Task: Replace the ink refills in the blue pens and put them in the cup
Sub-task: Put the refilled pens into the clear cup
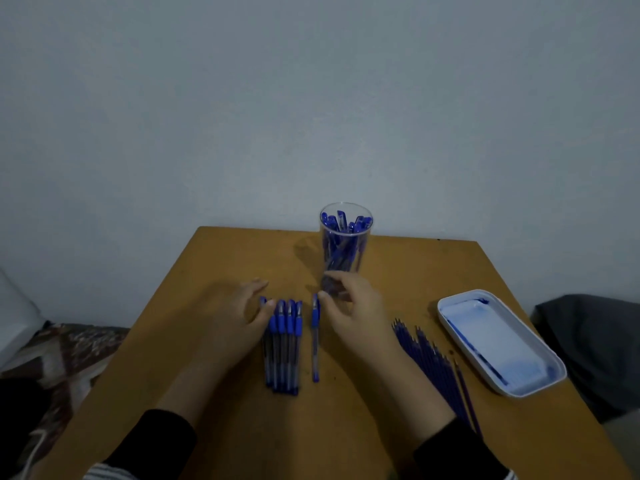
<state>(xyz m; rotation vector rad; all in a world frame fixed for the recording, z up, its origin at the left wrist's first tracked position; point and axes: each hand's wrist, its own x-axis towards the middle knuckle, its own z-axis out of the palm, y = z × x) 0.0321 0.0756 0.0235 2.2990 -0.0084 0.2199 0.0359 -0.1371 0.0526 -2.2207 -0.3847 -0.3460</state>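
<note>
A row of several blue pens (284,344) lies side by side in the middle of the wooden table (214,271). My left hand (242,313) rests against the left side of this row, fingers fairly straight. One single blue pen (315,341) lies apart just to the right. My right hand (353,310) hovers beside it, thumb tip touching the pen's cap end, fingers loosely curved. A clear plastic cup (344,244) with several blue pens in it stands behind my right hand.
A bundle of loose blue ink refills (433,365) lies to the right of my right arm. A white oblong tray (498,344) with blue ink stains sits at the table's right edge. Dark cloth lies beyond the right edge, patterned fabric to the left.
</note>
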